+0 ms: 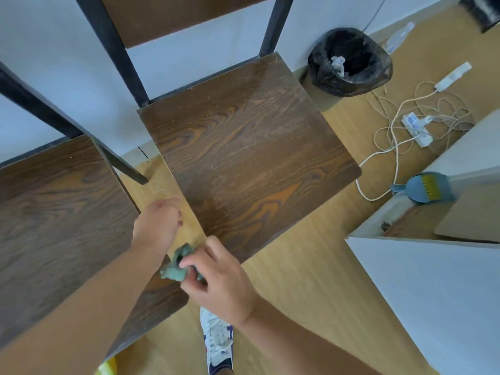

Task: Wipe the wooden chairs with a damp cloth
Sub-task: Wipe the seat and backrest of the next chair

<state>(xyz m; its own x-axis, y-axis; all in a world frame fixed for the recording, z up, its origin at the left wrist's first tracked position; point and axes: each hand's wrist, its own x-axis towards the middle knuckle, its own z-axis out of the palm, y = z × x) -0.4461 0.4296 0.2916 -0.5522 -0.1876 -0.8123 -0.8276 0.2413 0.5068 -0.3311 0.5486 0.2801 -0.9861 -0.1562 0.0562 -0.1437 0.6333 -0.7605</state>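
Observation:
Two dark wooden chairs with black metal frames stand side by side against a white wall. The middle chair seat (243,158) is dusty with fine specks. The left chair seat (62,226) lies partly under my left arm. My right hand (219,277) is closed on a crumpled green cloth (177,265) just off the near corner of the middle seat, in the gap between the chairs. My left hand (159,226) hovers over that gap with loose fingers, holding nothing.
A bin with a black bag (349,60) stands by the wall at the right. White cables and a power strip (414,128) sprawl over the wooden floor. A blue dustpan with brush (424,189) leans by a white cabinet (433,280). My shoe (217,342) is below.

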